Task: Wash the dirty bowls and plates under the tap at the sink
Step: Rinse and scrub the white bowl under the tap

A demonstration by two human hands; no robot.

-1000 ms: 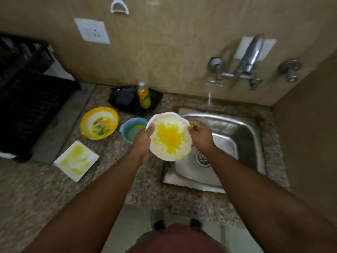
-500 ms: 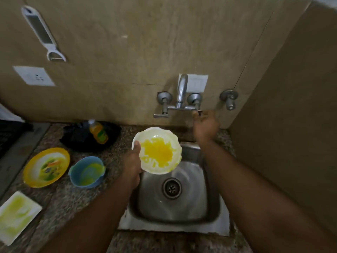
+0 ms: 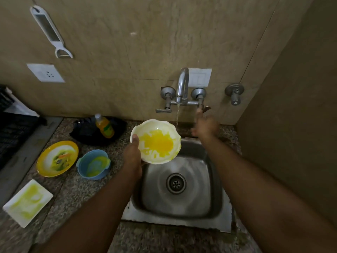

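At centre frame, the left hand (image 3: 132,157) is gripping a white scalloped bowl (image 3: 156,141) by its near-left rim, thumb hooked over the edge, holding it above the back-left corner of the steel sink (image 3: 184,209). Yellow residue is coating the bowl's inside. A thin stream of water (image 3: 177,114) is falling from the tap (image 3: 182,86) just right of the bowl's rim, not yet landing in it. The right hand (image 3: 205,125) is reaching up at the right-hand tap lever (image 3: 204,109); blur is hiding its fingers, so I cannot tell whether it is grasping the lever or letting go.

Judging by this, the water-on step is finishing, and the next move is calling for sliding the bowl rightward under the stream and freeing the right hand to rub.

Counting the dirty ware: four pieces (the held bowl included). Waiting on the counter at left are one blue bowl (image 3: 94,164), one yellow round plate (image 3: 57,158) and one white square plate (image 3: 28,202). One orange bottle (image 3: 105,126) is standing behind them.
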